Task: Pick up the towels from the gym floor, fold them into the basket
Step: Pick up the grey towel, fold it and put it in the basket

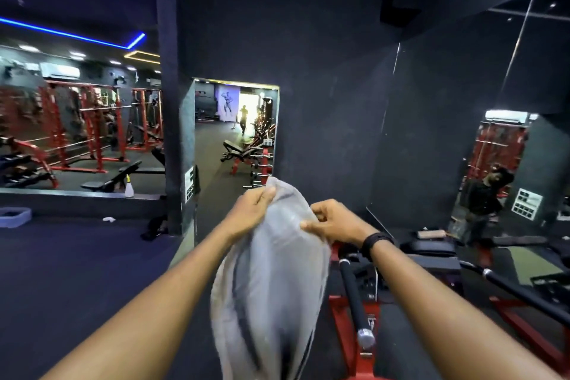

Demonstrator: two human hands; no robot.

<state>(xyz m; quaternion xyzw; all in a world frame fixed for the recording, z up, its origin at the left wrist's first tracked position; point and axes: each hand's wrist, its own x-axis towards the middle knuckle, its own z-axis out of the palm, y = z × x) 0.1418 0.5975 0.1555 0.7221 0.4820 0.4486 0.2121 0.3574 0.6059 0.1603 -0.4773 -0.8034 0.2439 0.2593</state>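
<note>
Towel (271,281), grey, hangs at 6 o'clock below both hands; left hand (251,210) fingers clench its top edge, right hand (331,224) fingers pinch the 3 o'clock edge.

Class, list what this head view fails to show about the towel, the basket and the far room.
- Towel: lower end cut off by the bottom edge; motion blur hides its folds.
- Basket: the pale tub at the left edge is cut off; whether it is the basket is unclear.
- Distant person: too small, backlit.

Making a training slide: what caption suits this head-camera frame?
Both hands, left and right, hold a grey towel up by its top edge in a dark gym.
</note>
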